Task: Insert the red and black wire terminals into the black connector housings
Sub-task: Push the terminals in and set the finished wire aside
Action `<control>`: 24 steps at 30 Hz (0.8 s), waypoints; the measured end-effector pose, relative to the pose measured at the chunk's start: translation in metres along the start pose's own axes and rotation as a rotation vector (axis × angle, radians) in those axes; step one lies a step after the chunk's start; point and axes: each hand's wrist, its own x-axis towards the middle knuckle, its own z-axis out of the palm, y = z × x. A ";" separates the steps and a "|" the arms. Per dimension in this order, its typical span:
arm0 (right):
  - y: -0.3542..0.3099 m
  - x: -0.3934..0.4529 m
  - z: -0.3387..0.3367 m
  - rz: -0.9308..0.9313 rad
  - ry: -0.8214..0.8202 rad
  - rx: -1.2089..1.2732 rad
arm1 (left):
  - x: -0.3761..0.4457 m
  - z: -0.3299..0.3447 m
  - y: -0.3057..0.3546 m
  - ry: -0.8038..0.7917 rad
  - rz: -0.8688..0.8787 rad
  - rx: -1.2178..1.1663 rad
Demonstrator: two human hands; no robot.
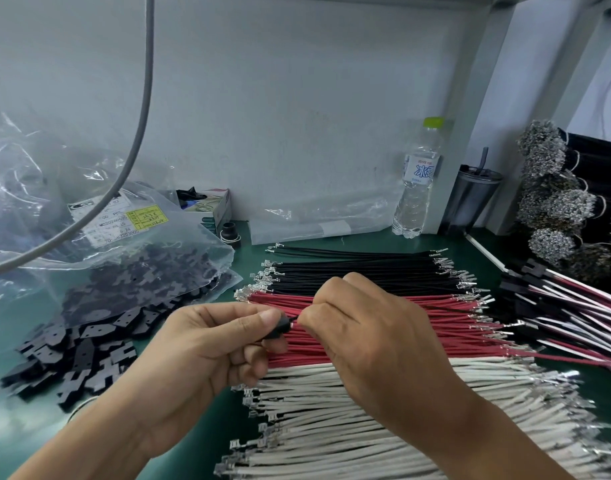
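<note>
The left hand (207, 344) pinches a black connector housing (279, 328) above the counter's (470, 252) middle. The right hand (366, 327) pinches a black wire (446, 308) at the housing's mouth.

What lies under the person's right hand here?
Under the right hand lie the red wires, with black wires beyond and white wires nearer. The hand covers the middle of the red row, and what its fingertips pinch is hidden.
</note>
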 end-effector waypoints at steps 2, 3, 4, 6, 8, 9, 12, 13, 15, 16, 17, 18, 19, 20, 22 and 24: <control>-0.003 0.000 0.004 0.036 0.006 0.017 | -0.001 0.006 -0.001 0.014 0.026 0.005; -0.004 0.000 0.005 0.060 0.008 0.042 | -0.001 0.009 0.000 0.033 0.082 0.049; -0.003 0.000 0.006 0.090 0.011 0.077 | -0.001 0.011 -0.001 0.065 0.175 0.150; 0.002 -0.001 0.006 0.178 0.018 0.171 | -0.003 0.012 -0.003 0.126 0.401 0.468; 0.007 -0.004 0.007 0.266 0.018 0.279 | -0.003 0.011 -0.007 0.157 0.508 0.646; 0.009 -0.006 0.006 0.290 0.010 0.311 | -0.003 0.010 -0.009 0.161 0.515 0.633; 0.010 -0.006 0.006 0.273 0.039 0.318 | -0.002 0.008 -0.010 0.118 0.479 0.500; 0.008 -0.005 0.007 0.260 0.051 0.320 | -0.002 0.008 -0.009 0.100 0.461 0.482; 0.005 -0.003 0.010 0.234 0.063 0.336 | -0.003 0.006 -0.008 0.064 0.433 0.479; 0.003 -0.003 0.011 0.223 0.061 0.341 | -0.004 0.005 -0.008 0.050 0.425 0.486; 0.003 -0.004 0.011 0.213 0.056 0.344 | -0.004 0.005 -0.008 0.042 0.422 0.491; 0.003 -0.005 0.011 0.206 0.052 0.350 | -0.005 0.005 -0.008 0.034 0.425 0.504; 0.004 -0.006 0.010 0.203 0.046 0.357 | -0.005 0.005 -0.008 0.031 0.429 0.521; 0.006 -0.006 0.009 0.203 0.033 0.356 | -0.004 0.004 -0.009 0.035 0.429 0.539; 0.010 -0.004 0.003 0.202 -0.009 0.293 | -0.001 0.004 -0.011 0.041 0.417 0.566; 0.014 -0.003 -0.005 0.192 -0.060 0.199 | 0.000 0.005 -0.013 0.045 0.414 0.573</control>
